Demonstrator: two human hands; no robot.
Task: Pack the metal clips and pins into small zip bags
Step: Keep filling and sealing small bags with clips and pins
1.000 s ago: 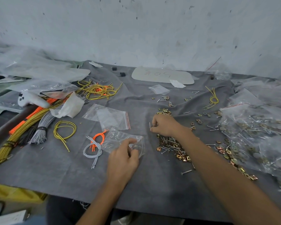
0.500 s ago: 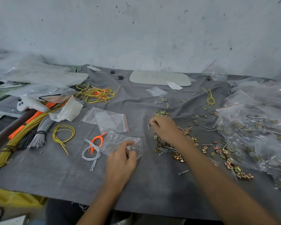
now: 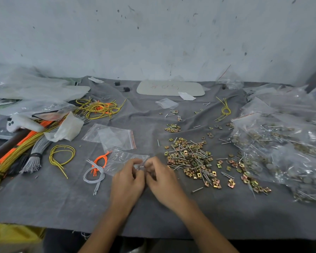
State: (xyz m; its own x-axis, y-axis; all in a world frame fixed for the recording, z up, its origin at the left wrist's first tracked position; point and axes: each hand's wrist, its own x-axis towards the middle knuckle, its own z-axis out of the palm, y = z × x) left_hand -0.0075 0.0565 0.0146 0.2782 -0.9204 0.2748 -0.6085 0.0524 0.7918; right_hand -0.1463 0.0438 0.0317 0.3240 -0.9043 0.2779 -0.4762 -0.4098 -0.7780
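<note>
Left hand [image 3: 128,179]: pinches the edge of the zip bag [image 3: 123,159].
Right hand [image 3: 161,179]: fingers curled, pinching a pin [image 3: 142,167] at the bag's mouth.
Pile of clips and pins [image 3: 190,159]: on the grey cloth [image 3: 62,207], at 3 o'clock from the hands.

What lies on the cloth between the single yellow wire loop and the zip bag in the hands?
In the head view, a small bundle of grey and orange cords lies there, close to the zip bag; the rest is bare grey cloth.
</note>
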